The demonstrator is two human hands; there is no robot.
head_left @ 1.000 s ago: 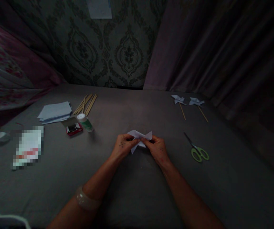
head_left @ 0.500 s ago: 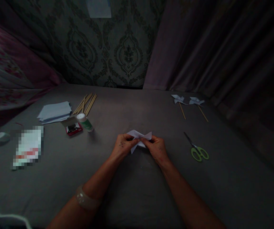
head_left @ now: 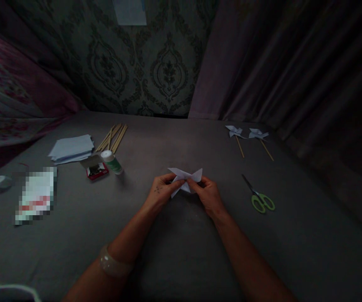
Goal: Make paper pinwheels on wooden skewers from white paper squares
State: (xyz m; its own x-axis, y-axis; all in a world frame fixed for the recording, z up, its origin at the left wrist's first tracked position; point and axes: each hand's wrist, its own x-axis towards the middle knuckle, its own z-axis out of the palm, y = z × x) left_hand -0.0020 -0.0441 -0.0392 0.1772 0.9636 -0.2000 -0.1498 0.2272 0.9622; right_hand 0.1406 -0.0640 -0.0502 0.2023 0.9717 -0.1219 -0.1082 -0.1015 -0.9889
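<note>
A white paper pinwheel (head_left: 185, 174) with pointed, folded blades is held between both hands above the middle of the table. My left hand (head_left: 163, 187) is closed on its left side, the thumb pressed near the centre. From the right, my right hand (head_left: 208, 191) pinches it too, its thumb tip almost meeting the other at the middle. The fingers behind the paper are mostly hidden. Right of the hands lie green-handled scissors (head_left: 259, 200), blades pointing away. Two pinwheels on sticks, a left one (head_left: 235, 131) and a right one (head_left: 258, 134), rest at the back right.
On the left are a stack of white paper (head_left: 72, 149), several wooden sticks (head_left: 113, 137), a glue stick (head_left: 112, 162) and a small red open box (head_left: 97, 170) with dark pieces. A blurred-out packet (head_left: 38, 195) and a white cord (head_left: 4, 287) lie nearer the left edge.
The pinwheel has tilted slightly, so its blades show spread more widely. Both hands keep hold of it with thumbs at the centre; the other things lie as before.
</note>
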